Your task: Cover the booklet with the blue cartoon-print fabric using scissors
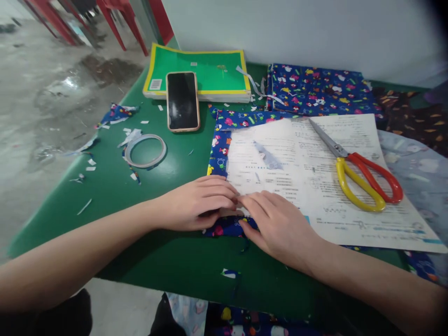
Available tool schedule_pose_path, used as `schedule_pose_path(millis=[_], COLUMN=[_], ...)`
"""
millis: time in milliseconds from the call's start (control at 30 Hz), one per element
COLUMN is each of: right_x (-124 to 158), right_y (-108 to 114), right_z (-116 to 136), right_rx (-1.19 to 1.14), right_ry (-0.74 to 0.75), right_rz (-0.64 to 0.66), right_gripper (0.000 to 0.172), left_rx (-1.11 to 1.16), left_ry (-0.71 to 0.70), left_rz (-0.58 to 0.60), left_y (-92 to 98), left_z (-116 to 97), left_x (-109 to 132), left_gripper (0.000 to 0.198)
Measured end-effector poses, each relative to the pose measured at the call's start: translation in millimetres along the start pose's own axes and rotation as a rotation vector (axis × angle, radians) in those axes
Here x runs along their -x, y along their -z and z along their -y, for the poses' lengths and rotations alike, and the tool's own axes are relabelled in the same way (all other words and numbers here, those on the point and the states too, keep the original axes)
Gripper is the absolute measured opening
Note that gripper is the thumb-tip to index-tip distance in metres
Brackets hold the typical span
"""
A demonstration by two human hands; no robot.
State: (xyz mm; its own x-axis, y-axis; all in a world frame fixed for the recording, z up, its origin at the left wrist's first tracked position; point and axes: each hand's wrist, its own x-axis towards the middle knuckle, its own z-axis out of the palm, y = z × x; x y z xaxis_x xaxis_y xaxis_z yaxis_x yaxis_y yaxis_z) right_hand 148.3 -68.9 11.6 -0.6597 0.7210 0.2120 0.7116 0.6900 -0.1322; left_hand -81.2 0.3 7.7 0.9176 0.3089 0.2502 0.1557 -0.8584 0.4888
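Observation:
A sheet of dark blue cartoon-patterned fabric (pixel 219 151) is folded along the edges of a printed paper page (pixel 273 186), which lies on top of it. At the near left corner my left hand (pixel 201 204) is closed, its bent fingers pressing the fabric and paper edge. Its fingertips meet those of my right hand (pixel 280 224), which pinches the same near edge between thumb and fingers. What lies under the fingertips is hidden. Scissors (pixel 341 151) with one yellow and one red handle rest shut on the page, to the right of my right hand.
On the green table (pixel 140 247) are a roll of tape (pixel 164 151), a phone (pixel 182 102) leaning on a green book (pixel 217 70), and folded patterned fabric (pixel 318 88). Paper and cloth scraps (pixel 117 114) lie at the left. Red chairs (pixel 121 9) stand beyond on the floor.

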Motion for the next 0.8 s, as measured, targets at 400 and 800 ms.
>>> schedule_pose_path(millis=[400, 800], right_x=[4, 8], right_y=[-11, -11], right_z=[-5, 15], right_rx=[0.116, -0.285], right_ry=[0.094, 0.472], right_rz=[-0.088, 0.141], right_gripper=[0.016, 0.055], left_rx=[-0.238, -0.341], left_ry=[0.244, 0.298], left_rz=[-0.033, 0.073], left_y=[-25.7, -26.0], left_z=[-12, -13], left_x=[3, 2], left_gripper=[0.043, 0.042])
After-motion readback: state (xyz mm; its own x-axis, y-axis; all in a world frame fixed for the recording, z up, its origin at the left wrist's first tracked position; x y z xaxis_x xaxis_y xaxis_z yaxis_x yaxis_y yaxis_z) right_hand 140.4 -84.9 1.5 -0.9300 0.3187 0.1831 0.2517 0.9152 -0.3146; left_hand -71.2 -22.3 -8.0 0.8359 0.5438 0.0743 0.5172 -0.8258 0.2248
